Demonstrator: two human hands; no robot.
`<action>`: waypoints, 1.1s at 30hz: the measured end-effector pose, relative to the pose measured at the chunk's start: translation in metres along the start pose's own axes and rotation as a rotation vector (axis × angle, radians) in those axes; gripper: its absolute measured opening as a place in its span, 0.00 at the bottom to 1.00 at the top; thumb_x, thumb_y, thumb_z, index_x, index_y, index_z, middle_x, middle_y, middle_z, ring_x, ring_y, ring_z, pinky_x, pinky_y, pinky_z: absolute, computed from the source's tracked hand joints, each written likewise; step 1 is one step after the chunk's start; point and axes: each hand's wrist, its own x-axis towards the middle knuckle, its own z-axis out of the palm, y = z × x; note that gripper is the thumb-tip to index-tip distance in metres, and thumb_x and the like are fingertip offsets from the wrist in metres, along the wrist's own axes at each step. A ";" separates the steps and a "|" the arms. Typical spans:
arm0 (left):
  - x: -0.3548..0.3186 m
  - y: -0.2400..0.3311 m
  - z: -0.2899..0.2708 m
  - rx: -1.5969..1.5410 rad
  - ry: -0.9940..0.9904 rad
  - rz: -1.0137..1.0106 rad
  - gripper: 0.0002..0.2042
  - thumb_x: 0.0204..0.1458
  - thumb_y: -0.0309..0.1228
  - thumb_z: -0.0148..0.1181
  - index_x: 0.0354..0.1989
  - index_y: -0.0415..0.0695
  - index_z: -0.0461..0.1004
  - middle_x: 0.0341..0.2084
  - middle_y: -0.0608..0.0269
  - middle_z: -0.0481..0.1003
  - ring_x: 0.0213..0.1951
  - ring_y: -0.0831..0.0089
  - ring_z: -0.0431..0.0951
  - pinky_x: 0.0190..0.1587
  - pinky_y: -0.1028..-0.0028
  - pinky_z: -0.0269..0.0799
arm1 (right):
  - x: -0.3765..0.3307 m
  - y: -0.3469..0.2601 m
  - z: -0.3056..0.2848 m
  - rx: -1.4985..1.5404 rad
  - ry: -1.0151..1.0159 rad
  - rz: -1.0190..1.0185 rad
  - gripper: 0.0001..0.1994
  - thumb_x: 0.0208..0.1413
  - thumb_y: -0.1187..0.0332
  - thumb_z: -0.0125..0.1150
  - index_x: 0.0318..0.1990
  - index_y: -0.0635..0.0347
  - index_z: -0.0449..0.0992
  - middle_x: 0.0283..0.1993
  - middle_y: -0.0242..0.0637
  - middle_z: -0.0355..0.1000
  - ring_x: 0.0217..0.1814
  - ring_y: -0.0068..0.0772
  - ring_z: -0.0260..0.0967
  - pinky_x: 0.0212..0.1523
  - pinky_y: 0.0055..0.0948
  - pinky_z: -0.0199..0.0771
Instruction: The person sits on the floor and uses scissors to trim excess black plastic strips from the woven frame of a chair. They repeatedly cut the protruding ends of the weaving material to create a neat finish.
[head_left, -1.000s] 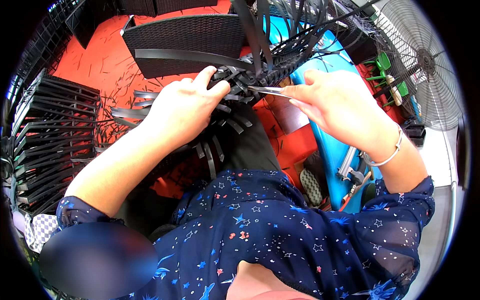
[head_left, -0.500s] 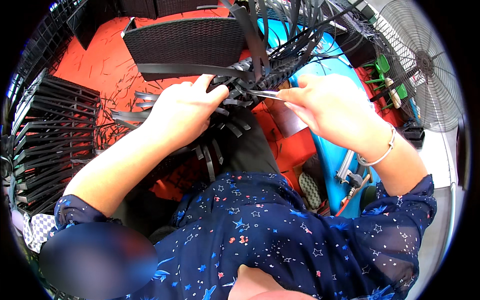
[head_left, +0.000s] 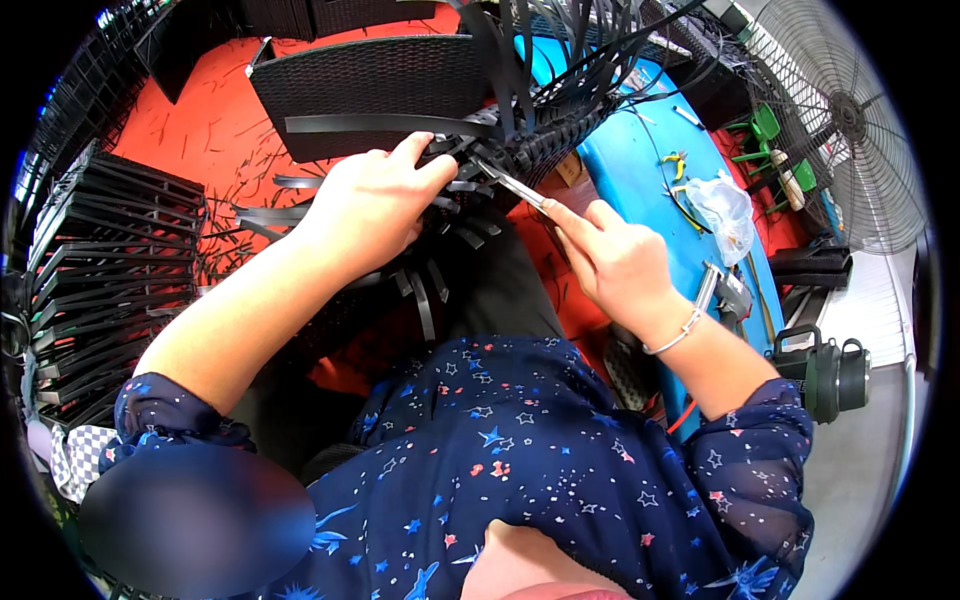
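Observation:
My left hand (head_left: 365, 205) is closed on the edge of a black woven strip piece (head_left: 565, 130), its thumb and forefinger pressed near the crossing strips. Long loose black strips (head_left: 590, 40) rise from that piece, and short cut ends hang below my left hand. In my right hand (head_left: 625, 265) is a slim, flat metal tool (head_left: 515, 187), gripped by its near end. It slants up to the left, and its tip meets the weave just right of my left fingers. Whether the tip passes under a strip, I cannot tell.
On the right stands a blue table (head_left: 635, 150) bearing yellow-handled pliers (head_left: 676, 165) and a clear plastic bag (head_left: 725, 215). A dark bottle (head_left: 838, 380) is beside it. Black frames (head_left: 110, 290) are stacked at left. Strip scraps litter the red floor (head_left: 215, 110). A large fan (head_left: 850, 120) stands far right.
My right hand has moved down and slightly left, and the metal tool now slants more steeply. Pliers, bag and bottle have come into sight. My left hand has barely moved.

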 end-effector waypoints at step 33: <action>0.008 0.010 -0.028 0.033 -0.106 -0.059 0.43 0.36 0.27 0.79 0.66 0.65 0.71 0.55 0.54 0.74 0.47 0.54 0.81 0.47 0.60 0.79 | -0.020 -0.033 0.103 0.628 0.423 0.306 0.19 0.58 0.74 0.65 0.58 0.49 0.81 0.35 0.35 0.73 0.27 0.37 0.74 0.28 0.34 0.75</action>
